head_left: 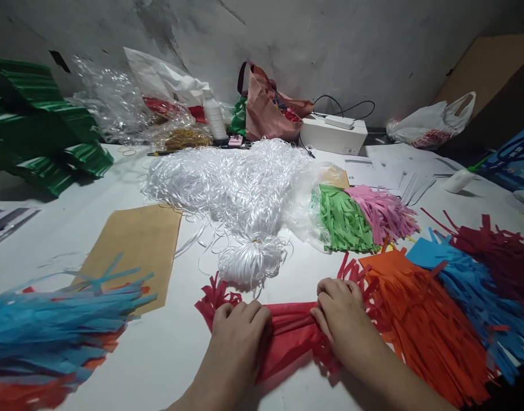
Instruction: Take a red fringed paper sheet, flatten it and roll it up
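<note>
Red fringed tissue paper (287, 337) lies across the white table in front of me, its cut strips sticking out at both ends and its middle gathered in folds. My left hand (240, 337) is closed over the paper's left part, fingers curled and thumb hidden. On the right part, my right hand (341, 314) pinches the folded paper between thumb and fingers. Just beyond the paper sits a tied bundle of white ribbon string (253, 260). Orange fringed paper (416, 308) lies right beside my right hand.
Blue fringed paper (471, 274) and maroon fringes (497, 251) lie at right. Green (345, 220) and pink fringes (384, 211) sit farther back. A brown envelope (133, 245) and light-blue fringes (65, 325) are at left. Behind stand a white bottle (214, 114), pink bag (266, 108) and white box (334, 137).
</note>
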{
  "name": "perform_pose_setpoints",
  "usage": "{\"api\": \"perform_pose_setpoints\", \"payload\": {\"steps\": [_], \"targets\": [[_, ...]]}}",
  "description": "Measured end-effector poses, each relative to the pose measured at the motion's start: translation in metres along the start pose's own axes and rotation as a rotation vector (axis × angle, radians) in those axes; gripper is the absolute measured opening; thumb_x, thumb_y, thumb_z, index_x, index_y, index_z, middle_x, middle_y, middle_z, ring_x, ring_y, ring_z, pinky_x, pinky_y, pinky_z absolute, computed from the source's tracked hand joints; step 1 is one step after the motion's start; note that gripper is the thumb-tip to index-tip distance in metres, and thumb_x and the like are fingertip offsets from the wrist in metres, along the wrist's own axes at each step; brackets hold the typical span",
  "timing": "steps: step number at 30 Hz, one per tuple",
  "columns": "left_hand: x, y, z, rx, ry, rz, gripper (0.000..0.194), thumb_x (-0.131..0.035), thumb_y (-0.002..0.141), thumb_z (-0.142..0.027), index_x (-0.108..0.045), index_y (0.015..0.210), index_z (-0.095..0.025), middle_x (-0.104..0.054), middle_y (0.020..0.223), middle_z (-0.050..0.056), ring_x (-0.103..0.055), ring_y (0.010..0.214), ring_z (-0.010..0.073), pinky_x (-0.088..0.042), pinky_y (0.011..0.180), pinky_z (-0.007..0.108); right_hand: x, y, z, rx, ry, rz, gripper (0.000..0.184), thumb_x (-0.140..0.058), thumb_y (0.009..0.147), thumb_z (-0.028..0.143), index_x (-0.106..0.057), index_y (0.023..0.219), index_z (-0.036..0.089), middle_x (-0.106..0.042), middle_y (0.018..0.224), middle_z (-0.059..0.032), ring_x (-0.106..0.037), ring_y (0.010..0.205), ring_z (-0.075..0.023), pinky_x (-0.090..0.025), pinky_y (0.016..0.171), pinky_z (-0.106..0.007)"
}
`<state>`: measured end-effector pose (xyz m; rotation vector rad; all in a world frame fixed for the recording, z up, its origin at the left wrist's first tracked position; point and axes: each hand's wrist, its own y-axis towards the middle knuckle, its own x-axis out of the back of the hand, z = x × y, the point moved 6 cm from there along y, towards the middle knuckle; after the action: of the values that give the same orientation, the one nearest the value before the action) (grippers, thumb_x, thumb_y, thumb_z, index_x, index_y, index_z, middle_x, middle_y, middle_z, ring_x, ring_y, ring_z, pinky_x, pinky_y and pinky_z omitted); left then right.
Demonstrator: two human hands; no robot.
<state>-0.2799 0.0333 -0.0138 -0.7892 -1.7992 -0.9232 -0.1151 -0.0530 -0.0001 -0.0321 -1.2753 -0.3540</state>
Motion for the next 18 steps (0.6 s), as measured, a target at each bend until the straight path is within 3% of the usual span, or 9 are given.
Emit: {"api": "perform_pose_setpoints", "payload": {"steps": [2,5,8,11,14,18], "targets": [[0.004,0.000,-0.006,-0.104,0.018,-0.077,0.029,-0.044,0.082,0.002,-0.061,0.083,-0.022,-0.066,0.079,0.001,-0.055,0.074,0.0210,-0.032,0.086,0.043,0.000,0.002,0.000,-0.014,-0.051,0.014,0.011,-0.064,0.088,0.014,-0.064,0.078,0.020,-0.063,0.091,-0.0030,-0.058,0.088,-0.0224,-0.038,0.094,-0.048],[0.010,0.000,-0.017,-0.237,0.086,-0.112,0.024,-0.050,0.086,-0.002,-0.063,0.082,-0.022,-0.067,0.078,0.001,-0.056,0.076,0.0216,-0.030,0.094,0.045,0.009,0.001,0.010,0.040,-0.145,-0.115,0.012,-0.062,0.087,0.009,-0.063,0.080,0.019,-0.065,0.092,-0.0059,-0.057,0.092,-0.0247,-0.033,0.100,-0.053],[0.012,0.002,-0.023,-0.285,0.142,-0.090,0.024,-0.051,0.088,-0.003,-0.062,0.076,-0.021,-0.066,0.073,0.000,-0.055,0.074,0.0213,-0.031,0.094,0.044,0.013,-0.007,0.034,0.310,-0.090,-0.191,0.016,-0.057,0.089,0.004,-0.062,0.086,0.019,-0.066,0.098,-0.0049,-0.055,0.102,-0.0230,-0.023,0.111,-0.050],[0.013,0.006,-0.024,-0.291,0.120,-0.093,0.028,-0.051,0.088,-0.002,-0.058,0.068,-0.020,-0.062,0.068,-0.001,-0.052,0.070,0.0197,-0.034,0.089,0.042,0.003,-0.013,0.049,0.511,-0.026,-0.080,0.009,-0.061,0.093,0.011,-0.062,0.091,0.020,-0.064,0.089,-0.0001,-0.054,0.091,-0.0190,-0.024,0.109,-0.044],[0.010,0.010,-0.017,-0.238,0.029,-0.031,0.026,-0.051,0.088,-0.004,-0.057,0.069,-0.019,-0.062,0.069,0.000,-0.051,0.070,0.0195,-0.035,0.084,0.041,-0.008,-0.012,0.051,0.532,-0.055,-0.036,0.012,-0.060,0.093,0.011,-0.060,0.085,0.019,-0.062,0.082,0.0004,-0.050,0.081,-0.0179,-0.028,0.102,-0.041],[0.008,0.012,-0.012,-0.216,-0.062,0.048,0.021,-0.049,0.088,-0.006,-0.061,0.078,-0.019,-0.064,0.077,0.002,-0.052,0.076,0.0214,-0.035,0.082,0.042,-0.013,-0.008,0.048,0.503,-0.043,-0.099,0.023,-0.052,0.094,0.008,-0.054,0.074,0.018,-0.057,0.076,-0.0010,-0.046,0.076,-0.0180,-0.032,0.089,-0.038]]}}
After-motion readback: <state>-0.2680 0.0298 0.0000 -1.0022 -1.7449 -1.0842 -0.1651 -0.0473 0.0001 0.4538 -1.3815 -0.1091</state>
